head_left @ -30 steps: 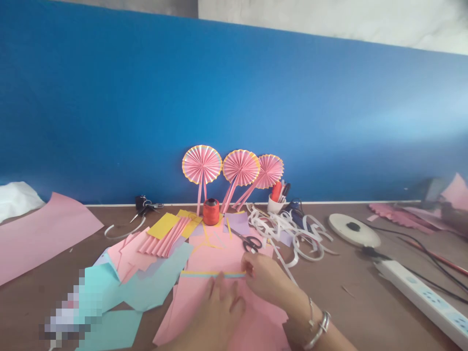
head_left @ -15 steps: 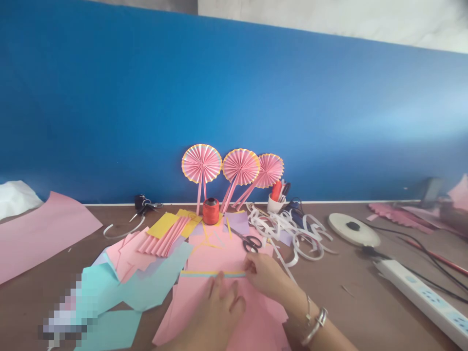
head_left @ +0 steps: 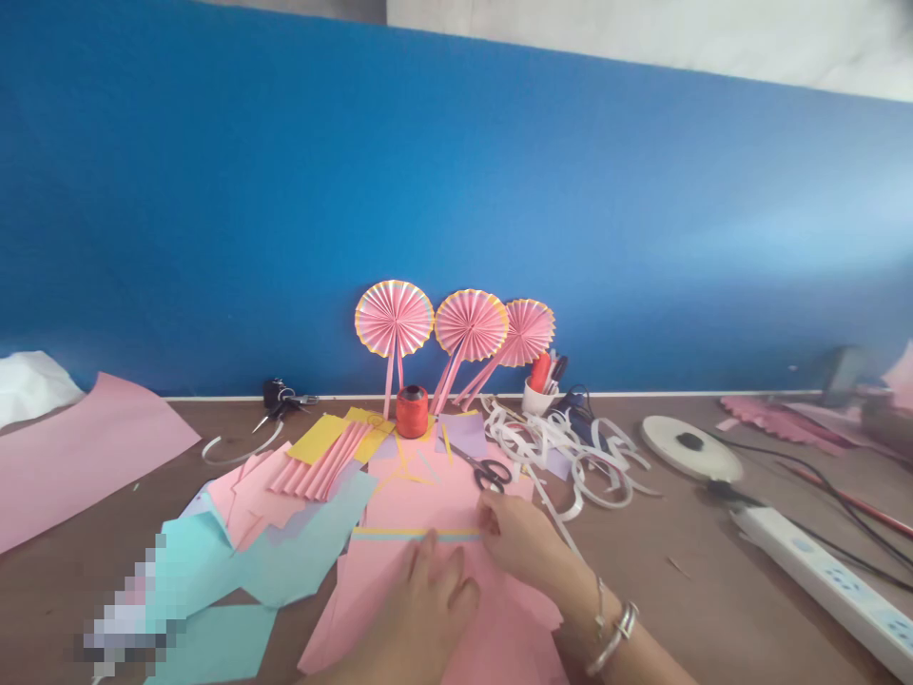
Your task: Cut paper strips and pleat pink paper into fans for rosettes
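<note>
Paper fills the near middle of my head view: a pink sheet (head_left: 375, 576) lying on others, with a yellow-and-blue strip (head_left: 399, 535) along its far edge. That strip's long axis runs left to right, crossing in front of both hands. I see the left hand (head_left: 428, 609) palm down on the sheet, fingers loosely spread, gripping nothing that I can make out; its fingertips reach forward to the strip, right of its middle. My right hand (head_left: 524, 542) sits at the strip's right end — so it is the nearer one there — with fingers curled in close to the thumb, and I cannot tell whether they pinch the paper's edge. Just beyond those curled fingers lie the scissors (head_left: 479, 466), handles toward me; a red spool (head_left: 412, 416) stands farther off, past the strip — well apart from either hand.
</note>
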A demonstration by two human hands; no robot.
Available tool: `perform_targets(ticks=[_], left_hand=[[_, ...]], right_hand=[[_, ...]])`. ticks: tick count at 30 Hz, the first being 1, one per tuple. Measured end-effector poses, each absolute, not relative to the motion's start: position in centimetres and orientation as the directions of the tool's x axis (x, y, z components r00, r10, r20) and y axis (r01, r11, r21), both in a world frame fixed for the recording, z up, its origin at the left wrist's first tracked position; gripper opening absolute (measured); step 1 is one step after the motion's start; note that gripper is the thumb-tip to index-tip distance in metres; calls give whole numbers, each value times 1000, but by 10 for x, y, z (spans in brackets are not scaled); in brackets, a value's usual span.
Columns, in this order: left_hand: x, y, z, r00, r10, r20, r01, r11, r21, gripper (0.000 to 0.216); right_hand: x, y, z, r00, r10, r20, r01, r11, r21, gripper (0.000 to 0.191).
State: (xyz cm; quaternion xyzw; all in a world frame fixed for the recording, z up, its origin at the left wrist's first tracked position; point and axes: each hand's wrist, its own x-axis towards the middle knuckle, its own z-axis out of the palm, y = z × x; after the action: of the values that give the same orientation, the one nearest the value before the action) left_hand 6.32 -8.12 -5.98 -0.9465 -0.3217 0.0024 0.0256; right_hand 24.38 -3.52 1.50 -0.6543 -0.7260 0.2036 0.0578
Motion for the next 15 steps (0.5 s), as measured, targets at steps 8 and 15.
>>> perform_targets(ticks=[8, 15], left_hand=[[63, -82, -60, 733, 676, -75, 680, -732, 52, 51], [64, -81, -64, 727, 679, -101, 686, -724, 76, 55]], right_hand=[[242, -34, 11, -122, 979, -164, 933, 57, -354, 26], [255, -24, 8, -90, 979, -184, 895, -2, -447, 25]])
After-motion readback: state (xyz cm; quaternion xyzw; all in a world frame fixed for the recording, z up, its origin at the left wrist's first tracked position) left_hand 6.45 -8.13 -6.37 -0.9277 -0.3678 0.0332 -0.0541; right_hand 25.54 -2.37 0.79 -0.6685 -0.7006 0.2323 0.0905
